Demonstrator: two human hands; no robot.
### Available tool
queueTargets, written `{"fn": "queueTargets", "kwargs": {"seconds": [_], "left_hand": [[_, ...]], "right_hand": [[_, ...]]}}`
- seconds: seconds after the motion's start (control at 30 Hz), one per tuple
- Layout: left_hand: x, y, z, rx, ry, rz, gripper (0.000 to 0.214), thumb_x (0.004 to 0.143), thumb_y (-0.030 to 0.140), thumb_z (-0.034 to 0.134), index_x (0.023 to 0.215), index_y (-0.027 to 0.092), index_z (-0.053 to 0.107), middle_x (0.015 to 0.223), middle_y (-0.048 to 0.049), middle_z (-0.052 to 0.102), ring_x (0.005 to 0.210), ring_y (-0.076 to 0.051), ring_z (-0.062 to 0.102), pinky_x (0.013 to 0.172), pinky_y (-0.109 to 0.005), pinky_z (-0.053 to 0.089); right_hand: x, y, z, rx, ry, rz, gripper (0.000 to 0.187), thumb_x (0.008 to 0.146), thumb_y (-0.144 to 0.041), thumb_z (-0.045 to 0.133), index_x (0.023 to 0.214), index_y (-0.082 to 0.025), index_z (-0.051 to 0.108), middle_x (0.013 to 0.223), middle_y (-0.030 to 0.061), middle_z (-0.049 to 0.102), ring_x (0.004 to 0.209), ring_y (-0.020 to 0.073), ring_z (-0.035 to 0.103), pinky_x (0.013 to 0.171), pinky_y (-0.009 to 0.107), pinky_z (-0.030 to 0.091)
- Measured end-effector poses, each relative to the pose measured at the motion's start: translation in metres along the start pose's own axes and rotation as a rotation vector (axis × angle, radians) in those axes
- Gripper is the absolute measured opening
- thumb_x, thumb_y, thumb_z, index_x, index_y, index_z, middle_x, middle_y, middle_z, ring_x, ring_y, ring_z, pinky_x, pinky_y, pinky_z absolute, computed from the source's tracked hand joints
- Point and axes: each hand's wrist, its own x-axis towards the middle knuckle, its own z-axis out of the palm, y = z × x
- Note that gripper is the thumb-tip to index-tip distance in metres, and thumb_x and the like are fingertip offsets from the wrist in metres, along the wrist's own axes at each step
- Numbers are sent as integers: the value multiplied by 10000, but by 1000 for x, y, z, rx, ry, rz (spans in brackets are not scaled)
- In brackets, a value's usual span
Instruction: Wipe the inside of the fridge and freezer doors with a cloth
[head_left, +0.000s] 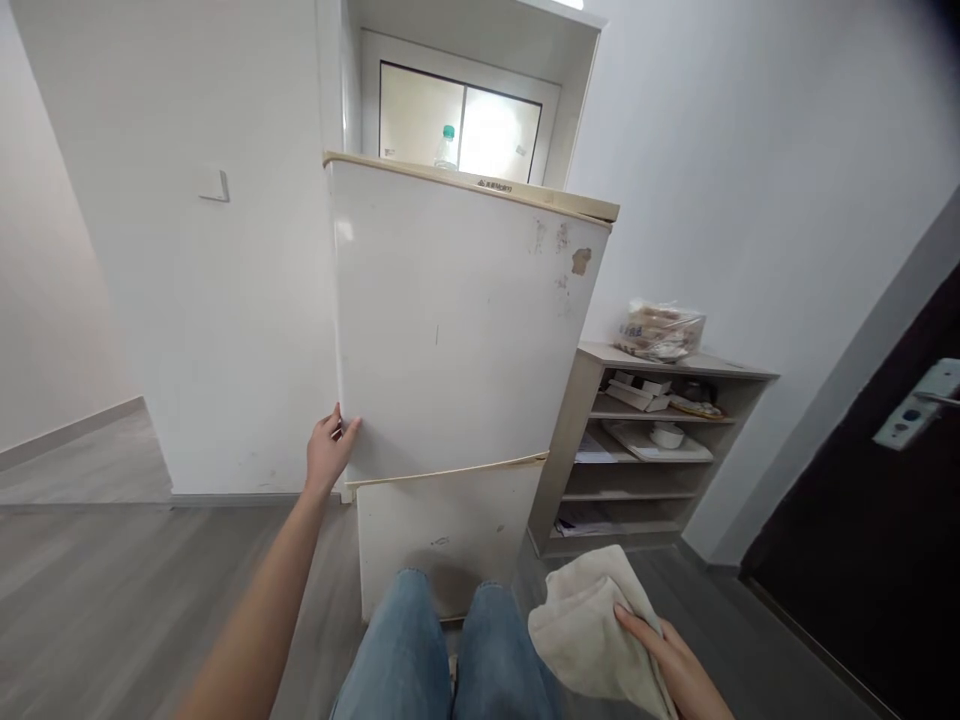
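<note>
White fridge door square in front, the left hand with its grip curled round that door's left edge near the bottom, while the right hand clutches a beige cloth bunched low beside the bottom door!

Scuffed fridge door (shut), crumpled beige cloth.

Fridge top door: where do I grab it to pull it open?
Grab the left edge near the bottom corner of the upper fridge door, coming from the left, where the left hand curls round it. The front looks flat with no handle showing, so fingers must hook that edge.
</note>
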Motion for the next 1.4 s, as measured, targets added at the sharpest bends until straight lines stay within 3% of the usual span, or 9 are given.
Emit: {"fn": "queueTargets", "kwargs": {"seconds": [0.23,0.4,0.53,0.8,0.97,1.27,1.4], "left_hand": [[38,-6,12,28,-82,-21,625,848,450,558,1414,185,543,1348,-180,676,1147,-290,682,1037,-449,527],[54,-8,17,43,-136,-39,607,863,429,552,1424,201,527,1408,-160,660,1199,-295,670,1040,-429,515],[62,-10,21,85,-139,-56,621,862,439,548,1428,184,520,1423,-176,648,1198,-313,673,1042,-442,509],[71,-12,27,144,-136,-49,605,865,439,524,1409,172,539,1370,-156,689,1147,-297,694,988,-395,521],[76,-10,27,165,-137,-52,557,854,453,535,1350,205,594,1282,-132,735,1083,-288,709,966,-402,523],[78,-14,33,99,-110,-51,563,836,466,562,1329,199,613,1216,-133,735,1065,-276,711,981,-406,535],[58,-36,34,12,-96,-101,711,883,553,451,1499,206,381,1436,-161,616,1185,-209,671,960,-315,563]], "right_hand": [[1,-1,-4,-29,-33,62,643,477,-491,896,997,-163,708,1178,119,749,1220,385,630,802,312,576],[-6,-2,0,-12,23,19,649,471,-479,874,1007,-167,685,1169,131,750,1203,401,637,771,327,577],[-13,-9,1,6,45,88,711,407,-443,876,1028,-179,651,1218,162,727,1190,435,636,707,357,588],[-10,-4,-2,-12,23,82,851,409,-534,884,1117,-147,613,1281,196,690,1221,422,622,732,334,590],[-4,5,-5,2,11,35,733,492,-514,875,1087,-145,659,1212,153,732,1212,389,637,770,319,579],[-8,-3,-7,5,27,79,623,447,-427,897,984,-176,707,1154,122,757,1180,404,650,755,337,585],[-8,1,-7,-14,54,-38,580,465,-501,875,919,-172,729,997,109,784,1093,396,690,769,353,581]]}}
